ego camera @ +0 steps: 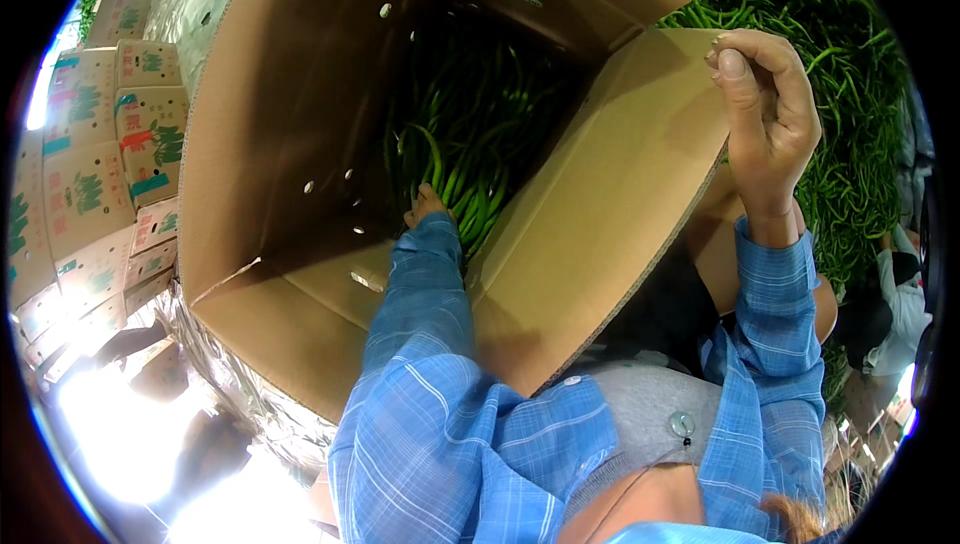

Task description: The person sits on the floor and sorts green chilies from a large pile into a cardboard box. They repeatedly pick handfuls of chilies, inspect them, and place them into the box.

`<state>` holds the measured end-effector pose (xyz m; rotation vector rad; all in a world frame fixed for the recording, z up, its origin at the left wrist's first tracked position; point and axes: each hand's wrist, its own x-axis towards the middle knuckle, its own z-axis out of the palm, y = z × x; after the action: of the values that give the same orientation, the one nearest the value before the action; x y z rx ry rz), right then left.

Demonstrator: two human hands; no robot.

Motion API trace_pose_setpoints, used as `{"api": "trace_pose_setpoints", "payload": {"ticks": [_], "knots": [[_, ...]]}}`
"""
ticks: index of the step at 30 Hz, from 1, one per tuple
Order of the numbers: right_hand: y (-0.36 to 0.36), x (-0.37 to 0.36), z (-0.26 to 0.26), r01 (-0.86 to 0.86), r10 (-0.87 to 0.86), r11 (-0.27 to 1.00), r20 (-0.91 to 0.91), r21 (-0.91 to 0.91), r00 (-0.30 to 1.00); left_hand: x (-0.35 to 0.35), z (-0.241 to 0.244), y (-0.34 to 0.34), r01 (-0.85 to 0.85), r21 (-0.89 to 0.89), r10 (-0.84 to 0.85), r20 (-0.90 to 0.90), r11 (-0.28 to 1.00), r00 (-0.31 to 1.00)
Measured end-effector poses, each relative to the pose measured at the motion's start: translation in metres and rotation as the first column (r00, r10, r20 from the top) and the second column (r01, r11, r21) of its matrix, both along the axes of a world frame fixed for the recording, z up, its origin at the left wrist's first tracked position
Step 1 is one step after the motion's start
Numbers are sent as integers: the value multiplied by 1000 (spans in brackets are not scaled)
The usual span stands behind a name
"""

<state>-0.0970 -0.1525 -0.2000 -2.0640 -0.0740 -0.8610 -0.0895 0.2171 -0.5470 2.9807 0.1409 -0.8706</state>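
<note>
A tall open cardboard box stands before me, tilted, with long green chili peppers lying in its shaded bottom. My left hand reaches down inside, at the near end of the peppers. Its fingers are partly lost in shadow, so whether they grip any peppers is unclear. At the outer corner of the right flap is my right hand, raised, with curled fingers and the thumb close to them. The fingertips overlap the flap's edge; a grip on it cannot be made out.
A large heap of green chili peppers spreads beyond the box on the right. Stacked printed cartons line the left side. Another person is at the far right edge. Plastic sheeting lies below the box's left side.
</note>
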Motion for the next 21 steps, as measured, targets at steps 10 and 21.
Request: {"api": "trace_pose_setpoints", "payload": {"ticks": [10,21], "knots": [[-6,-2,-1,15,-15,1000,1,-21,1000,4,83,4,-28,-289,88,197,957,976],[-7,-1,0,23,-23,998,5,-54,1000,70,0,69,-350,85,319,254,933,913]]}}
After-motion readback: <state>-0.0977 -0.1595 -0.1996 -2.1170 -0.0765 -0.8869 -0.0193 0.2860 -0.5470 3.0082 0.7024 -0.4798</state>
